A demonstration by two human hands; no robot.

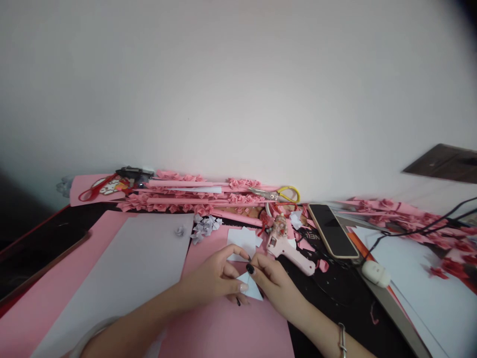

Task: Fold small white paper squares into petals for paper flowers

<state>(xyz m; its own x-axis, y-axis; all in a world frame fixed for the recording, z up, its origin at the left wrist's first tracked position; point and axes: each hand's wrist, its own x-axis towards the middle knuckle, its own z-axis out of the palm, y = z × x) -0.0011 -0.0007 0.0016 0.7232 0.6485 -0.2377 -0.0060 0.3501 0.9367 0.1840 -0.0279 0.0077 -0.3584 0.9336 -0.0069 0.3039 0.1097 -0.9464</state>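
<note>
A small folded piece of white paper is held between both hands above a pink paper sheet. My left hand grips its left side, thumb on top and fingers beneath. At the upper edge, my right hand pinches the paper between thumb and forefinger. Just beyond my fingers lie white paper squares. A cluster of folded white paper flowers rests farther left, with a single white paper flower beside it.
A pink glue gun and a phone lie to the right, near a white earbud case and black cables. Yellow-handled scissors rest on pink paper flower stems along the wall. A large white sheet covers the left side.
</note>
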